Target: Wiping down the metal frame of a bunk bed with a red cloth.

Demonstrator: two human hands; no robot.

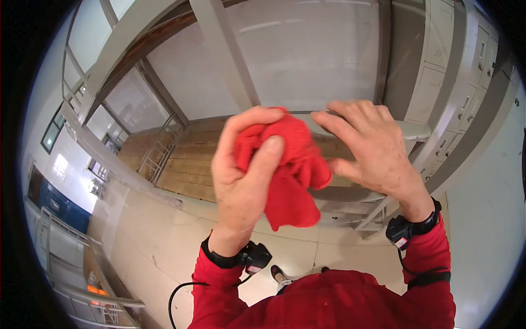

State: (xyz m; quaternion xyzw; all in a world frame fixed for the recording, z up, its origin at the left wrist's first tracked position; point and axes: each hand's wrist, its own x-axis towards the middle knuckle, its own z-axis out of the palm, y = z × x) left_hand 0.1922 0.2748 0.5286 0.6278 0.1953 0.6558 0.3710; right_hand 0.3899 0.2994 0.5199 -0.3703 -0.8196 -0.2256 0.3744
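A bunched red cloth (294,209) is pinched between the thumb and fingers of my left hand (244,168), with one loose flap hanging down. To its right, my right hand (370,144) is raised with its fingers apart and holds nothing. Its fingertips are near the cloth's right side, apart from it. Each wrist wears a black strap with a small black device, and a cable runs from each.
Beyond my hands is a metal bunk frame (224,49) with a wooden plank base (193,164). Grey lockers (427,90) line the right. Another metal bed frame (98,298) is at lower left. Tiled floor (156,246) lies below.
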